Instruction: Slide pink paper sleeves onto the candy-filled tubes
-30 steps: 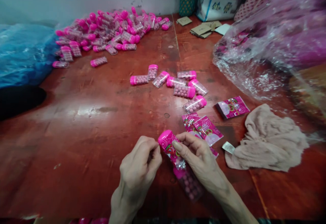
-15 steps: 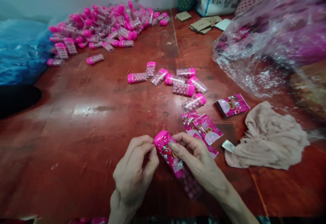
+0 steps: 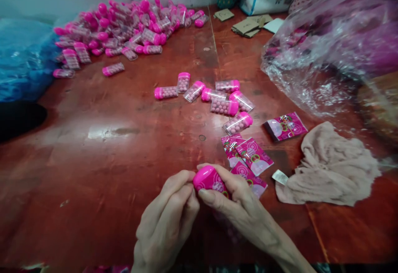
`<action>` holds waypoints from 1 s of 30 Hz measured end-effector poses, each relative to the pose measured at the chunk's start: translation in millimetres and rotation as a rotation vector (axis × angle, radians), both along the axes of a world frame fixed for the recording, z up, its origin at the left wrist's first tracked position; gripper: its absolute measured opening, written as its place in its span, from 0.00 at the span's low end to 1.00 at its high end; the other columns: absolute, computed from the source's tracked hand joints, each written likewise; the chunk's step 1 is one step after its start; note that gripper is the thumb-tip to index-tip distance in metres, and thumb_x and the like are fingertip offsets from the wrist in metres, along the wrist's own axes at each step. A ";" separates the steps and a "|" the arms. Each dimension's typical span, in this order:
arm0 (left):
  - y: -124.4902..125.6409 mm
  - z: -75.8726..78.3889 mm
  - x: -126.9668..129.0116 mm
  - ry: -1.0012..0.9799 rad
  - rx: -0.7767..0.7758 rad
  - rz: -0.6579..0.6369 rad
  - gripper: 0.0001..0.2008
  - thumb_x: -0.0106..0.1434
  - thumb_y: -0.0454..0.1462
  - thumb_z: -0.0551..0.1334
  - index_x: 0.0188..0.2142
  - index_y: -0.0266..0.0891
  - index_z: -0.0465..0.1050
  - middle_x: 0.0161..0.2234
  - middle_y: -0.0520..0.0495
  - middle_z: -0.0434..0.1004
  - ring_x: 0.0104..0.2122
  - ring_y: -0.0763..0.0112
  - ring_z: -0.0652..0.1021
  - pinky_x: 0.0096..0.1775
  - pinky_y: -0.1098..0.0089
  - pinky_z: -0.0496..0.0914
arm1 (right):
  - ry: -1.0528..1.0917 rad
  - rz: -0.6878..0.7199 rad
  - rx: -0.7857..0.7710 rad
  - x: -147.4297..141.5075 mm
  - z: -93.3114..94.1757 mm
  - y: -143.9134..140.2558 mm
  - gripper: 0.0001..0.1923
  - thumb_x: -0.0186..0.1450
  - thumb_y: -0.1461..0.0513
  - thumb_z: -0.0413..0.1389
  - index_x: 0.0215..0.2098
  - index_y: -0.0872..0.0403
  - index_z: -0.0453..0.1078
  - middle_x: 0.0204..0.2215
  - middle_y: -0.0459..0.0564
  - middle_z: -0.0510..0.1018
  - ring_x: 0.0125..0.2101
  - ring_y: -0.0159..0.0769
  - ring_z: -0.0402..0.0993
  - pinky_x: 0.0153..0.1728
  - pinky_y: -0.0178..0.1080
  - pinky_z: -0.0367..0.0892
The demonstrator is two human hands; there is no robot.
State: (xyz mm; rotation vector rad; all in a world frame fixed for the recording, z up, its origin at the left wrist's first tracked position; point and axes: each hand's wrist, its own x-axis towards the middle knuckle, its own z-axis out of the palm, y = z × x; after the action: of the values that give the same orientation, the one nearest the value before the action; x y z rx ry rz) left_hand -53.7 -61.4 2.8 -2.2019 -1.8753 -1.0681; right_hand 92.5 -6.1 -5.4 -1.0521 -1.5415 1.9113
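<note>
My left hand (image 3: 166,223) and my right hand (image 3: 241,211) together grip one pink-capped candy tube (image 3: 209,180) with a printed pink sleeve on it, cap pointing away from me. Most of the tube is hidden under my right fingers. Just right of it lie a few flat pink printed sleeves (image 3: 252,157) on the red-brown table (image 3: 108,148). Another stack of sleeves (image 3: 286,126) lies farther right. A loose cluster of bare candy tubes (image 3: 217,97) sits beyond my hands.
A big heap of pink-capped tubes (image 3: 124,28) fills the far left by the wall. Blue plastic (image 3: 21,61) lies at the left edge. A large clear plastic bag (image 3: 336,45) and a beige cloth (image 3: 329,165) occupy the right. Cardboard scraps (image 3: 248,24) and bags stand at the back.
The tube has been turned in my hands so its cap faces up and away, and both hands have closed more tightly around it, hiding its lower part.
</note>
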 end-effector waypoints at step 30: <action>21.1 -9.5 5.7 -1.160 -0.388 -0.111 0.11 0.53 0.25 0.63 0.31 0.41 0.79 0.27 0.51 0.76 0.19 0.76 0.74 0.22 0.74 0.70 | 0.069 -0.278 -0.041 -13.7 -4.2 -10.7 0.11 0.66 0.56 0.50 0.27 0.51 0.62 0.18 0.37 0.67 0.19 0.24 0.60 0.20 0.29 0.56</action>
State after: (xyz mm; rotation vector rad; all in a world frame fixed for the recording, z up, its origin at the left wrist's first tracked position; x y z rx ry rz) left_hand -48.1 -40.3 -6.8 -1.9813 -2.4720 -2.5806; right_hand 78.8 -16.8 -9.7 -1.1394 -1.2503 1.7730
